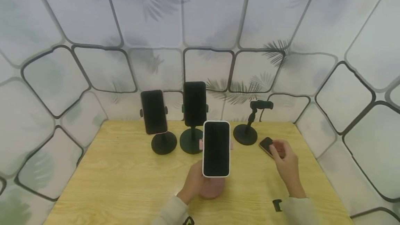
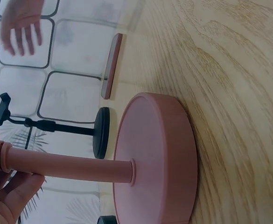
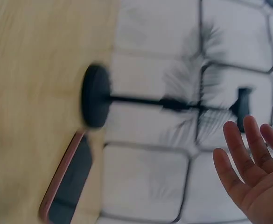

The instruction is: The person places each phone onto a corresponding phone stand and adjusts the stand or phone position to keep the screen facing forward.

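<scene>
My left hand (image 1: 193, 180) grips the pole of a pink phone stand (image 2: 155, 135), whose round base stands on the table. The stand's clamp holds a white-edged phone (image 1: 216, 148) upright with a dark screen. Over the table's right side hovers my right hand (image 1: 287, 162), fingers loosely spread and nothing in them. Below it lies a small phone (image 1: 266, 145) with a reddish edge, partly covered by the hand in the head view. In the right wrist view this phone (image 3: 64, 182) lies beside the base of a black phone stand (image 3: 95, 95) whose clamp has no phone.
Two more phone stands, one black (image 1: 164, 143) and one dark green (image 1: 189, 141), stand at the back left, each with a dark-screened phone in its clamp. A patterned wall (image 1: 156, 68) closes off the back and sides of the wooden table (image 1: 125, 183).
</scene>
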Demonstrator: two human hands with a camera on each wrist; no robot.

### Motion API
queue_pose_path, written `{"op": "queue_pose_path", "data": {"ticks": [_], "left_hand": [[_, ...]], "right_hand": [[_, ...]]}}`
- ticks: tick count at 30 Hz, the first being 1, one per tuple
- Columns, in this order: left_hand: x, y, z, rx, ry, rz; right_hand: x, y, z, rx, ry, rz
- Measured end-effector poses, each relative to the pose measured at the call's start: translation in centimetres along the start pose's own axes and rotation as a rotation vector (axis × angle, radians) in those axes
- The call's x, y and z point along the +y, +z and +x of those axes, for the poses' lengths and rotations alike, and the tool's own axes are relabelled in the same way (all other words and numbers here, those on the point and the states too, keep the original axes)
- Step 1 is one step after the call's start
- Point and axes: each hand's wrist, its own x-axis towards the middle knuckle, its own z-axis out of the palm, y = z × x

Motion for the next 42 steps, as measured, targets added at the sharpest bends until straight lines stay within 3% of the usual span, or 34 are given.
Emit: {"op": "queue_pose_path", "data": {"ticks": [7, 15, 19, 24, 28, 34, 42], "left_hand": [[0.7, 1.7, 1.8, -0.046, -0.025, -0.058], [1.3, 4.3, 5.5, -0.105, -0.042, -0.092], [0.7, 5.5, 7.9, -0.097, -0.026, -0.093], [-0.4, 6.5, 10.6, -0.066, -0.025, -0.123], [-1.2, 7.0, 12.3, -0.042, -0.045, -0.139], [-1.5, 6.6, 14.0, -0.011, -0.044, -0.118], [-2.3, 6.2, 15.8, -0.066, -0.116, -0.106]], "right_hand": [[6.4, -2.5, 1.1, -0.080, 0.056, -0.215], [12.1, -2.2, 2.0, -0.315, 0.138, -0.359], [14.0, -1.6, 2.6, -0.379, 0.122, -0.409], [15.0, -0.7, 2.9, -0.411, 0.095, -0.427], [15.4, -0.1, 2.6, -0.453, 0.122, -0.427], [16.3, 0.7, 2.4, -0.419, 0.046, -0.492], [16.5, 0.8, 2.9, -0.414, 0.062, -0.514]]}}
